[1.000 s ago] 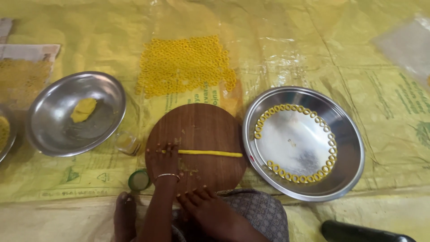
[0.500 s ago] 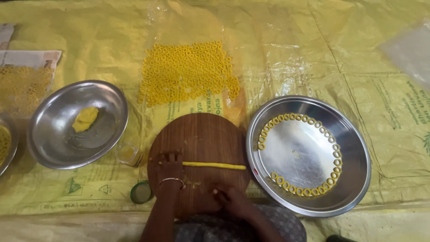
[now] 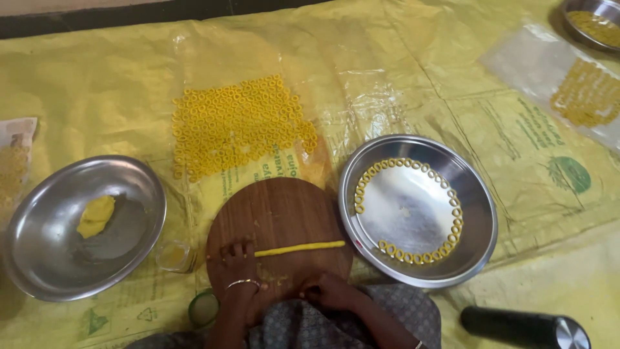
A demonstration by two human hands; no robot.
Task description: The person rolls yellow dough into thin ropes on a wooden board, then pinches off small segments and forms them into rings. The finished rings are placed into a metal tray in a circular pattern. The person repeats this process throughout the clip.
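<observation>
The person sits at the near edge of a round wooden board. The left hand lies flat on the board with its fingers spread out a little, and the fingertips press on the left end of a thin yellow dough rope. A thin bangle sits on that wrist. The rope lies straight across the near part of the board, from the left hand toward the right rim. The right hand rests at the near edge of the board, curled in, and I cannot tell if it holds anything. It does not touch the rope. Near the left wrist a small green lid lies on the yellow plastic sheet, and a small clear cup stands just left of the board. A dark bottle with a shiny cap lies at the near right. To the left sits a steel bowl with a lump of yellow dough in it. Just right of the board sits a steel plate with little dough rings lined up around its inside. Past the board, many more yellow rings lie spread on a clear sheet. Far right, another patch of rings lies below another steel dish.
</observation>
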